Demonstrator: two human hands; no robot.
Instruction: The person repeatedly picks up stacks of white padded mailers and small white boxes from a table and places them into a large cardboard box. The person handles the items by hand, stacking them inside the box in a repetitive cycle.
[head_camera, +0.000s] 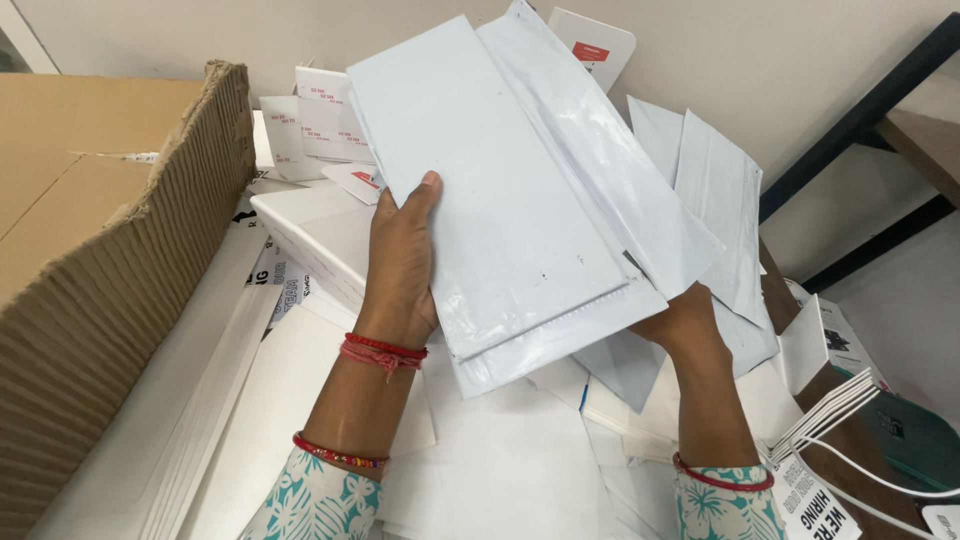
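Note:
My left hand grips the left edge of a stack of white plastic mailer bags, thumb on top of the front bag. My right hand supports the same stack from below at its lower right corner, fingers hidden behind the bags. The stack is held up, tilted, above a pile of white packaging. Both wrists wear red thread bands.
A large brown cardboard box stands at the left. White flat boxes and loose white mailers lie beneath and behind the hands. Small white cartons lean against the wall. White paper bags with cord handles sit at the lower right.

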